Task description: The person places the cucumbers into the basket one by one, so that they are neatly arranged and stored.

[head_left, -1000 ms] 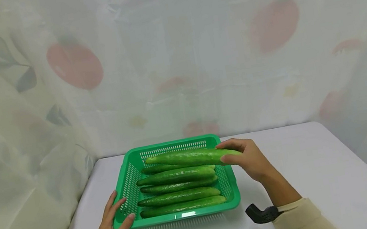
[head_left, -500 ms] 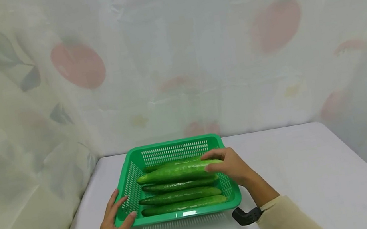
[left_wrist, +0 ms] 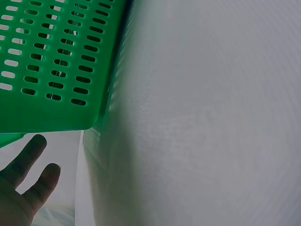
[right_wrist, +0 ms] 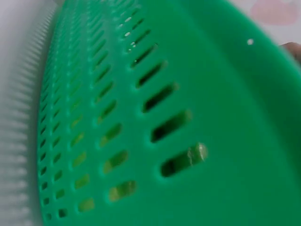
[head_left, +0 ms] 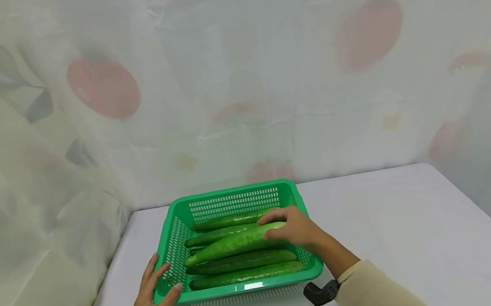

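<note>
In the head view my right hand [head_left: 298, 228] grips the right end of a light green cucumber [head_left: 229, 245], thumb on the near side and fingers on the far side. This cucumber slants over others in the basket, its left end lower. Behind it lie two cucumbers [head_left: 220, 234], and two darker cucumbers [head_left: 246, 275] lie in front. The green plastic basket [head_left: 248, 286] has slotted walls. My left hand [head_left: 149, 301] spreads its fingers over the basket's front left corner. Two of its fingers [left_wrist: 43, 183] extend below the basket in the left wrist view.
A white table [head_left: 416, 238] carries the basket near its far edge. A pale curtain [head_left: 233, 79] with fruit prints hangs behind and at the left. A black wrist device [head_left: 321, 293] sits beside the beige right sleeve. The basket wall [right_wrist: 225, 141] fills much of the right wrist view.
My right hand has moved left and nearer, bringing the cucumber from the basket's far right side down over its middle, its left end now tilted lower. My left hand stays at the corner.
</note>
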Action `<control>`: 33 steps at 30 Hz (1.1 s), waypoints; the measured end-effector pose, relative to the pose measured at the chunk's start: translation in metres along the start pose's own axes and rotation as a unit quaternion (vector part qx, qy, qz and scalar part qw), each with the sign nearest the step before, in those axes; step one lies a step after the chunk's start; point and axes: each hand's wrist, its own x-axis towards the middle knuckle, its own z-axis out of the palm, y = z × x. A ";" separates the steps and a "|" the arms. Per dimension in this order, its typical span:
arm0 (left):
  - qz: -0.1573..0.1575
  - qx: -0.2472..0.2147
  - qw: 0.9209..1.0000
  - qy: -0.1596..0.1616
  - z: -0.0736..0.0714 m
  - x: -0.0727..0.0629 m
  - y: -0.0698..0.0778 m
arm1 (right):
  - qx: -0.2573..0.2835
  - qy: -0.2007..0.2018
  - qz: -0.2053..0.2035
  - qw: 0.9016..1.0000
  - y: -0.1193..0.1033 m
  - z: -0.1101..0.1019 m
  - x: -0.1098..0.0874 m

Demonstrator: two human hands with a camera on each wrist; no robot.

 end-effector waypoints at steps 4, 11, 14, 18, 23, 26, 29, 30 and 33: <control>-0.002 0.005 1.000 0.001 0.001 0.000 0.000 | -0.028 0.006 -0.009 1.000 0.003 0.004 0.003; 0.005 0.007 1.000 0.004 0.002 0.000 0.002 | -0.080 0.001 -0.033 0.996 -0.007 0.009 0.002; 0.002 0.007 1.000 0.002 0.002 0.000 0.002 | -0.098 -0.010 -0.041 0.994 -0.006 0.009 0.002; -0.002 0.003 1.000 0.000 0.001 -0.001 0.003 | -0.120 -0.013 -0.058 0.991 0.003 0.009 0.004; -0.001 0.003 1.000 0.001 0.002 -0.001 0.002 | -0.122 -0.019 -0.067 0.990 0.006 0.010 0.004; 0.000 0.002 1.000 -0.001 0.002 -0.001 0.002 | -0.124 -0.019 -0.063 0.990 0.007 0.011 0.004; 0.000 0.001 1.000 -0.001 0.002 -0.001 0.002 | -0.129 -0.014 -0.062 0.990 0.008 0.011 0.003; 0.000 0.001 1.000 -0.001 0.001 -0.001 0.002 | -0.127 -0.014 -0.062 0.990 0.008 0.011 0.003; -0.002 0.004 1.000 -0.001 0.001 0.000 0.001 | -0.123 -0.012 -0.060 0.991 0.008 0.011 0.003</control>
